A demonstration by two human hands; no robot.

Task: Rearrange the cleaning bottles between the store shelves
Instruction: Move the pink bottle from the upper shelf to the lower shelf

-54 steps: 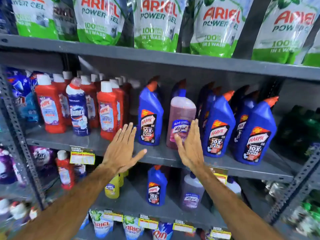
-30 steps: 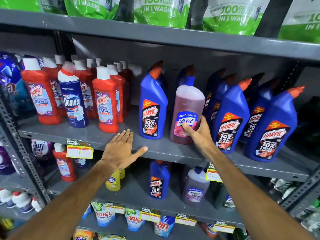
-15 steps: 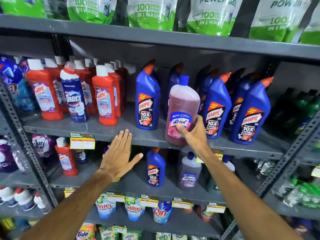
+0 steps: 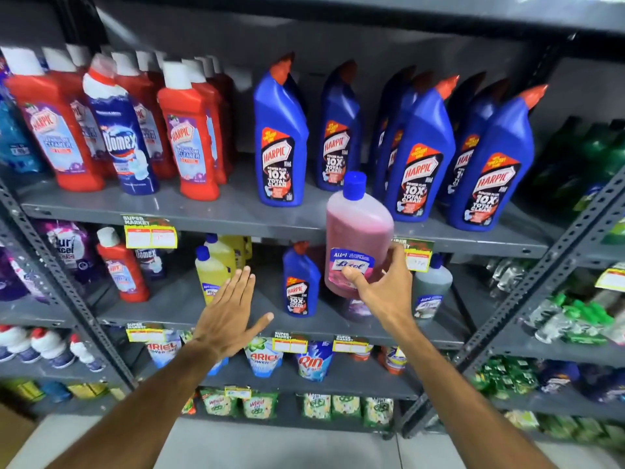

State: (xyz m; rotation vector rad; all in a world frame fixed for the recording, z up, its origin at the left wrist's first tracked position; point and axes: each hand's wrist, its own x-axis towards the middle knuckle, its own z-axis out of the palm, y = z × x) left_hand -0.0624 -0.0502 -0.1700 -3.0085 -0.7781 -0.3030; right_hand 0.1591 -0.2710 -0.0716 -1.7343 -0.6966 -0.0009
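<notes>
Here, a person's right hand carries a pink Lizol bottle in front of the upper shelf, clear of its edge, w/ the bottle's base level with the shelf below. Bottle is near upright, blue cap up, label facing out. It hangs between the rows of blue Harpic bottles above and a lone blue Harpic plus other Lizol-type bottles, incl. a grey-green one, beneath. Judging by that lineup, it is prob. headed for the lower shelf to join its own brand; the pink one doesn't match the blue stock up top. The low hold, near the base, likely lets the hand set it down flat w/o knocking neighbours.

Right-hand grip: thumb across the label front, fingers wrapped round the far side, closed firmly on the lower body.

Left hand holds nothing: flat, fingers straight and close together, thumb splayed wide, hovering before the lower shelf just beside the yellow bottles. Whether it touches anything can't be told.
</notes>
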